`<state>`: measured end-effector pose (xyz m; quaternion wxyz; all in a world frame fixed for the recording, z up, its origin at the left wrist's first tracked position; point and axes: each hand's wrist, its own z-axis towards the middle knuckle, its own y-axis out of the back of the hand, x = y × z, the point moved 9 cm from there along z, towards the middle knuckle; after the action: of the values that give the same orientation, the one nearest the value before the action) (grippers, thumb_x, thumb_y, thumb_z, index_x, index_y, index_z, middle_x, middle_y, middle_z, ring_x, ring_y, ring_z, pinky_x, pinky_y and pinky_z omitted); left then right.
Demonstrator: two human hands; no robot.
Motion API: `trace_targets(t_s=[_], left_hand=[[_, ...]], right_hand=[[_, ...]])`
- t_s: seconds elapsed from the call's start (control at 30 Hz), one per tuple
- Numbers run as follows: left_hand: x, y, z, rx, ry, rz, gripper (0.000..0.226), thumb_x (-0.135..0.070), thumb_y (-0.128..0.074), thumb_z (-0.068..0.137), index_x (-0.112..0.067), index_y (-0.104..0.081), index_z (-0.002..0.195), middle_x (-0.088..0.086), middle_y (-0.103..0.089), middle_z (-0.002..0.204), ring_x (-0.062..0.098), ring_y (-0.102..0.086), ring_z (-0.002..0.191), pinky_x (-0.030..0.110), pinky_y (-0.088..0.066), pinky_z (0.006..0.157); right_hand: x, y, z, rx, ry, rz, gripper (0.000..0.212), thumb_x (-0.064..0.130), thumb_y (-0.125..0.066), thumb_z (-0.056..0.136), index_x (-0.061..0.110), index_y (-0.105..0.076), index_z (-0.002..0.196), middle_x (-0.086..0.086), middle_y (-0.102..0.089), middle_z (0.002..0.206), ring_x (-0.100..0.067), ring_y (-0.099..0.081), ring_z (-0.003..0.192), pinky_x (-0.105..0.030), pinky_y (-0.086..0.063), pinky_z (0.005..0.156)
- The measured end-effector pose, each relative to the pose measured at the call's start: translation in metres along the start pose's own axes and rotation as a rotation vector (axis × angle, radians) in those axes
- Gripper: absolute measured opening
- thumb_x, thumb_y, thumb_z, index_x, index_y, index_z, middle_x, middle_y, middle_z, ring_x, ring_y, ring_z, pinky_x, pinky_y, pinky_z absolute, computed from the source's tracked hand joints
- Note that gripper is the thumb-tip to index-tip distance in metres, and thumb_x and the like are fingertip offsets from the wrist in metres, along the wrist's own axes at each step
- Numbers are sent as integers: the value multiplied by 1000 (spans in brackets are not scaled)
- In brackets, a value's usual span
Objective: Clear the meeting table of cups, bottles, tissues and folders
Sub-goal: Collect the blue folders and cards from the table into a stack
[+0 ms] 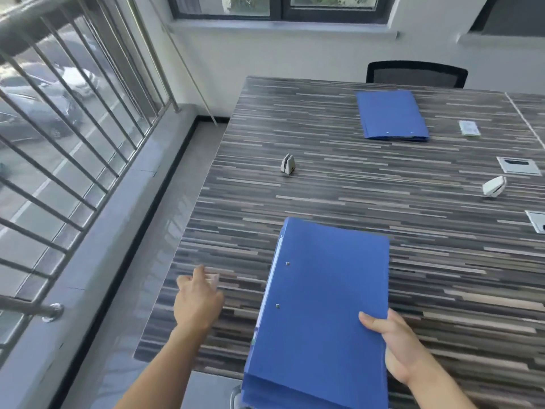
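My right hand (398,346) grips the right edge of a stack of blue folders (324,305), thumb on top, held tilted over the near edge of the striped meeting table (427,276). At the table's near left corner my left hand (197,302) reaches onto the top, its fingers at a small clear object (213,278), perhaps a cup. The hand's back hides whether the fingers close on that object. A second blue folder (392,115) lies flat at the far side. To its right lies a small tissue packet (469,128).
Two small white stands, one mid-table (288,164) and one at the right (494,186), sit on the top. Two cable ports (519,165) are set into the right side. A black chair (415,73) stands at the far edge. A window with a metal railing (73,128) runs along the left.
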<state>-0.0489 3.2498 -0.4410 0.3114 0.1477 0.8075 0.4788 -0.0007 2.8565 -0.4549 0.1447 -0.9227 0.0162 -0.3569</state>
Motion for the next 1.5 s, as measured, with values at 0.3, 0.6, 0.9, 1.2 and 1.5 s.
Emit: trace_targets(t_s=[0.3,0.6,0.9,1.2,1.5], left_hand=[[17,7,87,37,-66,61,38,-33,-51,94,-14,-51,128,19,-46,120,41,-51,106,45,-44,92],[14,-8,92,53,-80,76,73,-58,-68,79,-24,-40,138,9,-33,140,34,-36,128,51,-48,88],[10,17,75,12,-77,-79,70,-61,-45,87,-24,-39,145,6,-35,149,30,-46,128,49,-46,95],[71,95,66,-93,-59,-187,47,-35,-50,96,-22,-49,141,9,-46,145,29,-53,123,46,-43,99],[123,166,122,-83,-183,-285,36,-18,-54,93,-19,-62,128,-3,-64,127,15,-62,105,36,-48,92]], right_hand=[[-32,-79,60,-47,-72,-176,32,0,-58,97,10,-65,127,-12,-74,121,-36,-71,110,-59,-51,100],[-23,-62,56,-575,12,-750,15,28,-69,73,25,-68,87,10,-76,84,-17,-72,78,-43,-62,75],[-12,-57,50,-663,32,-904,55,37,-64,91,16,-52,140,-11,-50,134,-21,-51,95,-34,-43,77],[18,-131,27,-480,353,-777,31,15,-56,96,18,-63,126,0,-58,125,-13,-59,102,-26,-42,83],[16,-268,37,-373,393,-705,21,25,-56,98,30,-63,118,11,-62,118,2,-57,98,-25,-46,82]])
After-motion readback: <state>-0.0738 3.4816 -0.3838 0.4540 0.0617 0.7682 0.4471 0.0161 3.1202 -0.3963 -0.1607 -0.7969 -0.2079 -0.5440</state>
